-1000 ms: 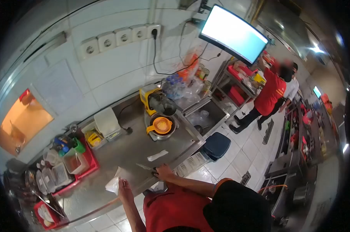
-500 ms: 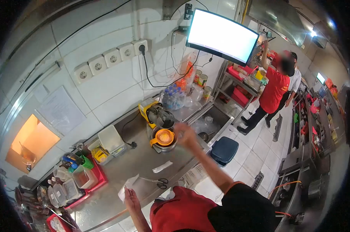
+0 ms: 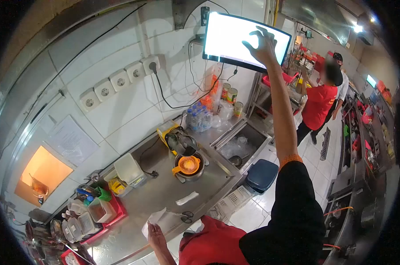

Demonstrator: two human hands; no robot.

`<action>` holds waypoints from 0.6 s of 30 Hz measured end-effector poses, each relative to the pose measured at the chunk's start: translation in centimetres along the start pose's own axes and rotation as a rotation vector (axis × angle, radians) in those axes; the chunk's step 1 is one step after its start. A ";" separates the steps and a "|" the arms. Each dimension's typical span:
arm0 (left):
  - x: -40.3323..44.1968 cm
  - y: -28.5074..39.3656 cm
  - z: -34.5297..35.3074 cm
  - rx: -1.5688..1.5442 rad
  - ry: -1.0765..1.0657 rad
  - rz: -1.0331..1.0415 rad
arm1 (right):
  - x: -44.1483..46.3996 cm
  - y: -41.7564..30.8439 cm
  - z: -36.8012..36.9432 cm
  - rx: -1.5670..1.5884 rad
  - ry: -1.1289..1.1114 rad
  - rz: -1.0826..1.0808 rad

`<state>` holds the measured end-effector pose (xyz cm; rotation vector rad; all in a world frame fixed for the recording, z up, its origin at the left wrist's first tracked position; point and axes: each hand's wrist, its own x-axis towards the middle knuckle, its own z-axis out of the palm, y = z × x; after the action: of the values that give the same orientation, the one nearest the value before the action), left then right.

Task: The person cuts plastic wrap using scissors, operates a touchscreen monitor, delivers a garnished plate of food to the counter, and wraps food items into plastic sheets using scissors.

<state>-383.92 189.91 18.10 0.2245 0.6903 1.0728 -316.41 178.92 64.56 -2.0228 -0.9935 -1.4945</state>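
Observation:
My right hand is raised at the end of a stretched arm, in front of the bright wall-mounted screen. Its fingers are apart and curved, with nothing in them; whether a fingertip touches the screen I cannot tell. Low over the counter's front edge, my left hand pinches a piece of white paper. Scissors with dark handles lie just right of that paper. A narrow white strip rests on the steel counter beyond them. Farther back, an orange citrus juicer sits on a metal bowl.
A yellow machine stands behind the juicer, near bottles and cans. Containers in a red tray occupy the left side. An open steel basin and a dark-lidded bin are right. A person in red stands beyond.
My right hand has risen from beside the juicer up to the screen, and its fingers have spread. My left hand still holds the paper. The person in red has lowered a raised arm.

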 end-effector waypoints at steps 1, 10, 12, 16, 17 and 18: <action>-0.5 0.0 0.6 0.017 0.017 0.008 | 0.3 0.5 0.8 0.004 0.004 0.000; -0.4 -0.4 0.6 0.019 0.026 0.008 | -0.3 0.0 2.6 0.073 0.086 -0.062; -0.6 -0.4 0.8 0.009 0.021 0.016 | -0.6 -0.7 1.8 0.144 0.162 -0.095; -1.2 -0.3 1.4 0.007 0.021 0.021 | -1.6 -0.7 2.1 0.148 0.119 -0.052; -0.9 -0.4 0.9 0.005 0.022 0.022 | -1.9 -0.3 2.4 0.149 0.124 -0.069; -0.6 -0.4 0.6 -0.019 0.009 0.004 | -2.1 -0.2 2.6 0.151 0.128 -0.086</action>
<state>-383.51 189.27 18.63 0.2049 0.6876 1.0847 -315.26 180.33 61.70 -1.7773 -1.1174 -1.5238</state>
